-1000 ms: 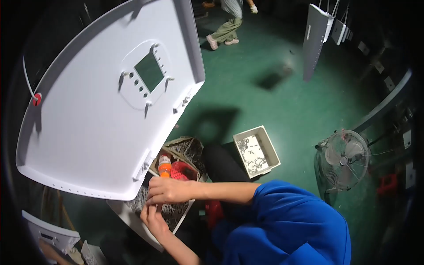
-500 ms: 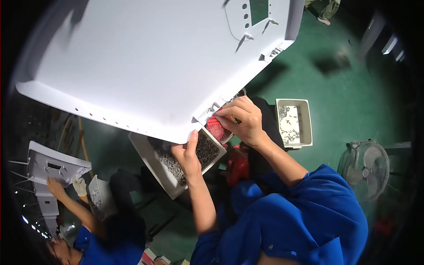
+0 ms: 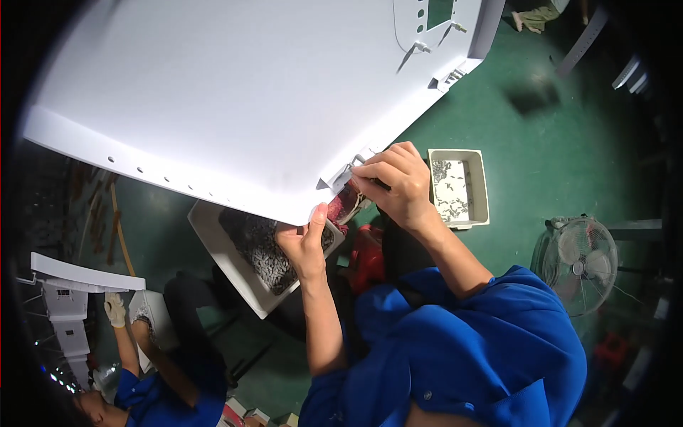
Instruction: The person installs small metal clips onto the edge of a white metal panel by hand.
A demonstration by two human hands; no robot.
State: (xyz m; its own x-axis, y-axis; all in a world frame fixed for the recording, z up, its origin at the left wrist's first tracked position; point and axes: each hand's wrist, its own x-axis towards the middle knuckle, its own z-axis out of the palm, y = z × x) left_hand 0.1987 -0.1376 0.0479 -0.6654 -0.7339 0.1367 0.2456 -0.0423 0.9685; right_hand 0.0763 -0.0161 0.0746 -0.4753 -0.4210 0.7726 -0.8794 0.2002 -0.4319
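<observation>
Head view: right hand [image 3: 398, 183] fingers pinched on small clip [image 3: 343, 176] at white panel [image 3: 228, 99] edge; left hand [image 3: 304, 240] thumb braces edge, fingers loosely curled. Two bins: one screw tray [image 3: 213, 231], one beige box [image 3: 481, 186].

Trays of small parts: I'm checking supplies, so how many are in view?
2. One tray sits under the white panel by the left hand; another tray lies on the green floor beside the right hand. More may be hidden.

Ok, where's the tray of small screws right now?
In the head view, the white tray of screws sits just below the big white panel's lower edge, left of centre, right beside the left hand.
</observation>
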